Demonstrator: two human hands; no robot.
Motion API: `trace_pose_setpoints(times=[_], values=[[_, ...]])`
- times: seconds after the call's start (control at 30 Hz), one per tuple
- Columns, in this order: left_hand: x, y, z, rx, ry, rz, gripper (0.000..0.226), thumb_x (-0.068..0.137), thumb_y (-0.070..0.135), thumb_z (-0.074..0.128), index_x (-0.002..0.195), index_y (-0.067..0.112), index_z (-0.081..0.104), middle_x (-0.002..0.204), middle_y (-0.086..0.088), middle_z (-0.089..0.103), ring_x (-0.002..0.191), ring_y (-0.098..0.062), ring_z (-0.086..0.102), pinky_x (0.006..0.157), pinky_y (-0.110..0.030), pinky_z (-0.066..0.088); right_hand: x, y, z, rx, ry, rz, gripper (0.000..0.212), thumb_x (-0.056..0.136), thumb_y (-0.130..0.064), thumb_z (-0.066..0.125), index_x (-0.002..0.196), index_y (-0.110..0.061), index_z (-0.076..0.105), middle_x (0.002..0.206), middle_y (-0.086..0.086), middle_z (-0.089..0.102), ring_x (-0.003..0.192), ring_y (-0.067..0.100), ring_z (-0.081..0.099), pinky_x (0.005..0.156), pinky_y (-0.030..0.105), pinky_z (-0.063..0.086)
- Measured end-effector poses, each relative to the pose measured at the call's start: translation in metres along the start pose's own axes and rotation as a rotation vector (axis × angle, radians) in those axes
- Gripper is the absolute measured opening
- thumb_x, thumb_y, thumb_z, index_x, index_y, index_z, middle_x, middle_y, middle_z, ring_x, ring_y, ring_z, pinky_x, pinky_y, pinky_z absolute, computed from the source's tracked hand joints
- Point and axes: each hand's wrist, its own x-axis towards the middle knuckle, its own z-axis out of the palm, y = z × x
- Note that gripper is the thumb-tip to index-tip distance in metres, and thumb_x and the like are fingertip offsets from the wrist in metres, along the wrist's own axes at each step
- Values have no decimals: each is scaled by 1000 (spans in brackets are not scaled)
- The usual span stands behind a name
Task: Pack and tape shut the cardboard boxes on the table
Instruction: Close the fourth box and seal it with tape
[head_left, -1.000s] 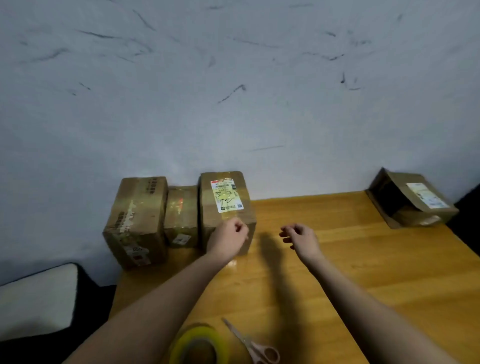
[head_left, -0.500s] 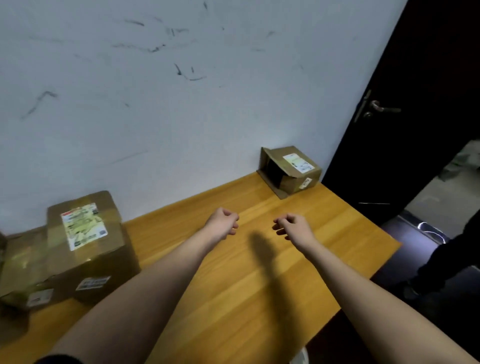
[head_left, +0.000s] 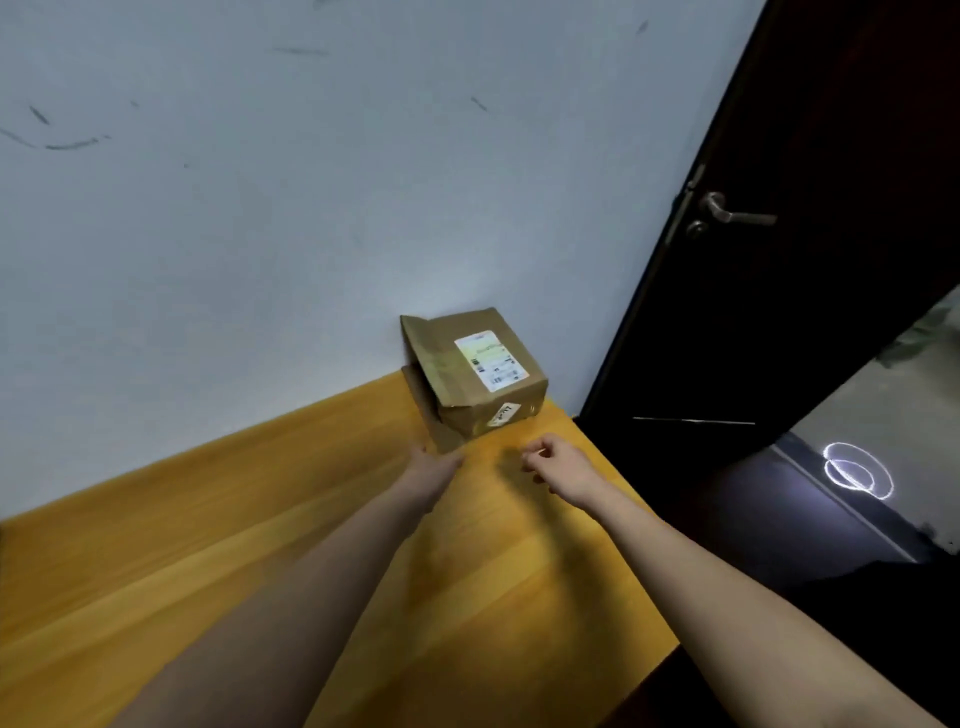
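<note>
A single cardboard box (head_left: 475, 376) lay on its side at the far right corner of the wooden surface (head_left: 156, 566), set against the pale, scuffed wall (head_left: 311, 208), its loose flaps (head_left: 422, 364) hanging open toward the left and a white shipping label (head_left: 491, 360) facing upward; a smaller white sticker (head_left: 503, 414) showed on the near face. The person's left hand (head_left: 434, 465) reached toward the lower flap, its fingers stretched forward at or just short of the cardboard edge; motion blur left actual contact undecided. The right hand (head_left: 561, 465) hovered just right of it, near the box's front corner, with fingers loosely curled and holding nothing. Both bare forearms extended across the surface from the near edge. To the right stood a dark door (head_left: 779, 260) with a metal lever handle (head_left: 735, 213), and beyond it a grey floor (head_left: 883, 426) bearing a bright ring of reflected light (head_left: 857, 473).
</note>
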Motion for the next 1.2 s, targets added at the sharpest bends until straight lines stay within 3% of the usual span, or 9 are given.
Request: trace_pose_setpoints(times=[0.1,0.2,0.43,0.53,0.67,0.8,0.9,1.03,1.2], values=[[26,12,14,-25,65,-50,74,97,38,50,152,12,9,147,-15,33,113,-30,46,93,-38,45,35,2,-21,41,23,34,43,92,-30,57,130,-13,45,121,5,56,109,23,58,87,31,46],[56,23,27,-115,111,-125,77,96,39,52,153,15,7,148,-16,32,104,-27,46,93,-41,48,74,-2,-36,189,40,131,63,91,-32,58,144,-12,30,138,10,45,121,27,49,97,37,45],[117,41,46,-429,128,-191,89,84,46,65,152,28,11,148,-11,35,131,-35,39,105,-53,38,160,-11,-43,219,108,154,81,90,-46,60,151,-13,18,153,13,29,136,34,35,110,43,34],[135,43,49,-500,119,-228,88,79,53,67,149,24,23,142,-9,44,126,-31,45,106,-53,37,185,-10,-35,406,-52,143,81,92,-43,59,152,-14,14,151,11,34,134,32,38,106,41,36],[143,45,56,-548,43,-231,56,89,47,59,134,16,46,130,-10,56,116,-29,53,101,-46,43,195,4,-21,524,-69,111,64,90,-41,64,143,-16,39,131,9,57,111,25,59,96,41,51],[139,39,49,-345,96,-154,66,91,51,53,141,10,39,139,-8,48,124,-25,47,100,-31,35,188,5,-16,432,22,75,52,91,-44,60,135,-16,52,122,8,63,107,26,62,94,46,52],[127,31,39,-94,145,-25,97,74,68,60,148,16,25,149,-5,34,132,-24,38,113,-41,30,169,0,-11,480,33,112,57,89,-49,60,134,-16,50,125,10,61,104,26,62,89,47,54],[85,14,6,210,357,311,87,73,59,69,137,19,27,141,-1,40,131,-21,40,108,-37,36,128,-14,4,545,-27,154,56,94,-45,56,138,-12,45,121,11,60,88,18,60,60,31,54],[32,-29,-56,427,468,355,77,76,51,72,136,23,32,131,4,51,124,-19,47,108,-39,31,68,-40,39,602,-100,135,45,96,-42,54,129,-12,52,102,5,63,86,18,61,65,37,57]])
